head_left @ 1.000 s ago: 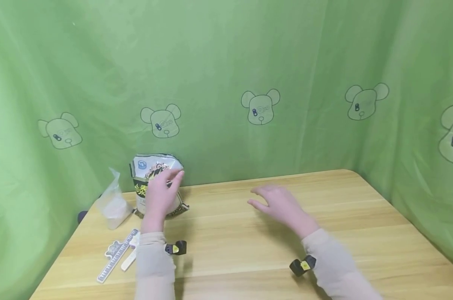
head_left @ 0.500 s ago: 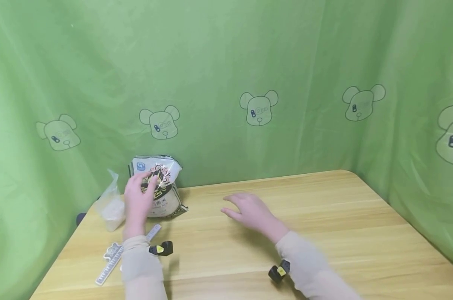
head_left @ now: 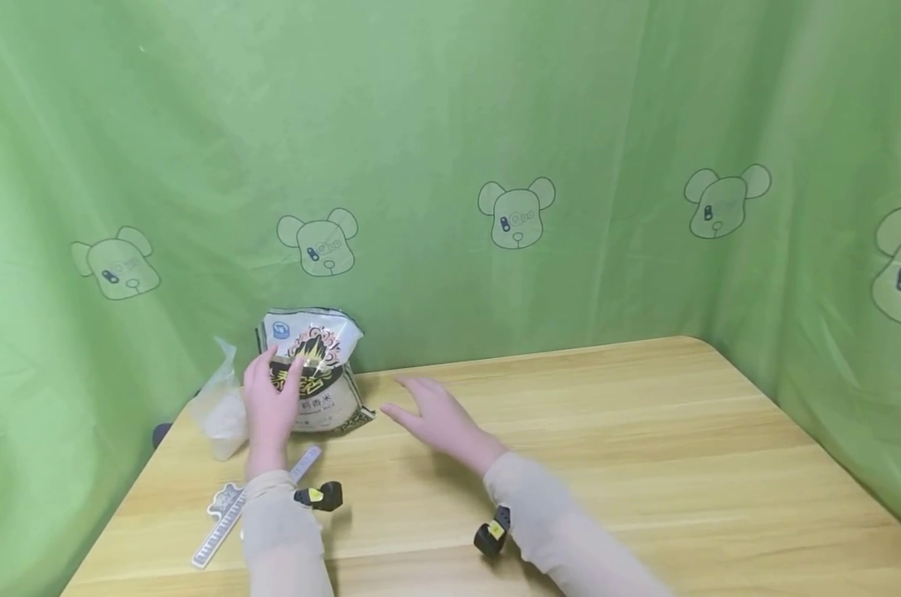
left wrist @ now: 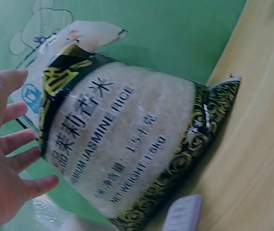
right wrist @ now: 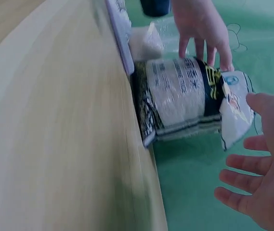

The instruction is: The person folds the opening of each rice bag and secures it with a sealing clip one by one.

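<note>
Rice bag (head_left: 313, 371) stands upright near the far left corner of the tabletop (head_left: 607, 464), against the green curtain (head_left: 450, 124). The left hand (head_left: 269, 405) is at the bag's left side with its fingers (left wrist: 16, 144) spread and straight, close to the bag; whether they touch it I cannot tell. The right hand (head_left: 435, 417) hovers just right of the bag, fingers (right wrist: 238, 180) wide and holding nothing. A clear plastic bag (head_left: 221, 410) sits left of the rice bag, and a ruler (head_left: 222, 518) lies nearer the front left edge.
</note>
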### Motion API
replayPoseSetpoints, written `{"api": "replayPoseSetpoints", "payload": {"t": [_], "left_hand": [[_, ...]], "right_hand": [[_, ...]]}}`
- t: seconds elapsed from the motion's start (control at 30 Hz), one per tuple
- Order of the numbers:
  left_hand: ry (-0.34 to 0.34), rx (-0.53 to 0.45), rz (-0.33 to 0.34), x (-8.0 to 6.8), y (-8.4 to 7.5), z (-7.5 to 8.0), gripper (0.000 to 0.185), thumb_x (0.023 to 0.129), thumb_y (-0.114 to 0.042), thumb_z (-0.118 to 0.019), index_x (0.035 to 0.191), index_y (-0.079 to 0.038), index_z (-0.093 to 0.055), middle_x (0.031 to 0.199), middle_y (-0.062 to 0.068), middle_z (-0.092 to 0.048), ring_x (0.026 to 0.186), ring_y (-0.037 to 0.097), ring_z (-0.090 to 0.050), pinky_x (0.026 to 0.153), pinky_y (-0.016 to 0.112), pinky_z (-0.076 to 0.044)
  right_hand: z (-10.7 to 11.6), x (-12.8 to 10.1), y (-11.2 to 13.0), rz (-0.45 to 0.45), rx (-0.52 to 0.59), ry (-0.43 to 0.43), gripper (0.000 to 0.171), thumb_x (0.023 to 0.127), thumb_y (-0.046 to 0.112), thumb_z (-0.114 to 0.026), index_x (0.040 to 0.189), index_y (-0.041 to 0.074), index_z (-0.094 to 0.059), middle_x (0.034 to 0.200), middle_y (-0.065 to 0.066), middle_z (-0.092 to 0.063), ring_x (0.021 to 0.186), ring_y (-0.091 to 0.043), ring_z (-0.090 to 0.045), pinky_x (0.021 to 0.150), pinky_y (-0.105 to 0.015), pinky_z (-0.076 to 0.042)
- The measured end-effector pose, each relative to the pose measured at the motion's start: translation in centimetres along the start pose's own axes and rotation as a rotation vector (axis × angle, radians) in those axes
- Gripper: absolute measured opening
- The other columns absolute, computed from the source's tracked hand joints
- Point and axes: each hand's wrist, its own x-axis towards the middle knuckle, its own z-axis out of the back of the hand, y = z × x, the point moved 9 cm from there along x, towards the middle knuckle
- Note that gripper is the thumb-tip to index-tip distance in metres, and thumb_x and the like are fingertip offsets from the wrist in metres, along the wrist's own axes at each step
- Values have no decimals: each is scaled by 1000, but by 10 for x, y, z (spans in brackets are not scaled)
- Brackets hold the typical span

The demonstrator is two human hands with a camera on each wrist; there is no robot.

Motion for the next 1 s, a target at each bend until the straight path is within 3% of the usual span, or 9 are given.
{"api": "replayPoseSetpoints", "payload": {"t": [0.23,0.43,0.63,1.0], "left_hand": [[-32,-87,66,1,20,-2,75,97,-42,-54,156,-19,-14,163,12,-15,149,34,-19,121,57,-17],[-6,-145,107,2,33,-8,85,96,-47,-53,157,-20,0,165,11,-9,151,36,-13,122,57,-11],[14,-112,96,4,35,-14,80,97,-49,-52,157,-17,-10,162,14,-20,148,38,-23,120,57,-17],[-10,-152,120,3,39,-12,76,95,-48,-56,155,-18,-21,160,13,-28,146,36,-29,120,55,-22]], "right_hand": [[-27,24,12,-18,234,-6,66,95,49,-55,148,13,-38,148,-10,-48,134,-28,-49,112,-47,-39],[-49,39,10,-83,365,-8,68,95,47,-56,148,9,-37,148,-15,-47,133,-33,-49,107,-51,-43],[-63,49,7,-88,439,-5,70,95,45,-57,149,6,-34,150,-17,-43,134,-34,-48,109,-51,-42],[-74,51,18,-52,553,6,74,95,42,-58,153,14,-25,152,-18,-40,138,-34,-43,112,-50,-38]]}}
